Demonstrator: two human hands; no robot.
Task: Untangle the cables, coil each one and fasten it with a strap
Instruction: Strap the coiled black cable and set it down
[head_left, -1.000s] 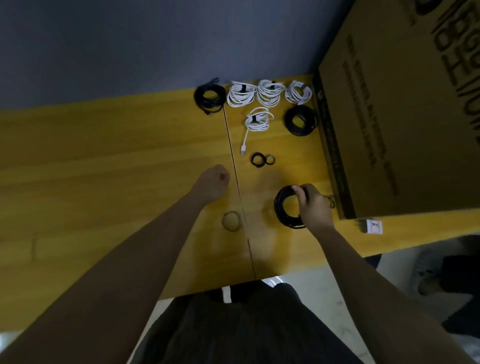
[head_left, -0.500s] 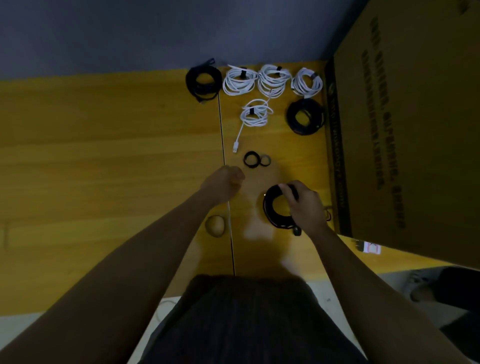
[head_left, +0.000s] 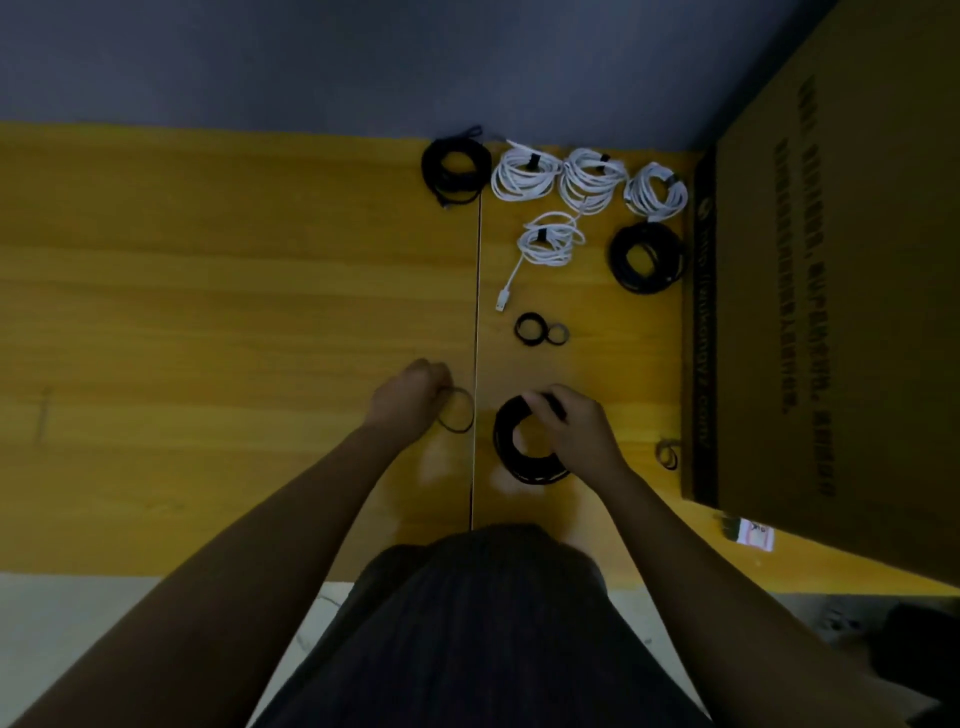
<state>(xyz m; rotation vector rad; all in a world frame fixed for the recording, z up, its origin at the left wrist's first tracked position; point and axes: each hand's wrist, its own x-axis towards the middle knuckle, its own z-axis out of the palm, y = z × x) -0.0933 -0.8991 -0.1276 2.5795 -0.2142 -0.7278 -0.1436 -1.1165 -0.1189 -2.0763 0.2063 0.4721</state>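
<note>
Head view, centre of frame: right hand (head_left: 574, 434) curls its fingers over the upper right rim of a black coiled cable (head_left: 524, 447) lying flat on the yellow table (head_left: 208, 312), most of the coil showing left of and below the fingers. Left hand (head_left: 408, 397), fingers curled, pinches a thin strap loop (head_left: 460, 415) lying just left of the coil. Upper centre: four white coiled cables (head_left: 550, 241) and two black coils (head_left: 647, 257), each lying flat. Cardboard box (head_left: 831, 312) at right; contents not visible.
</note>
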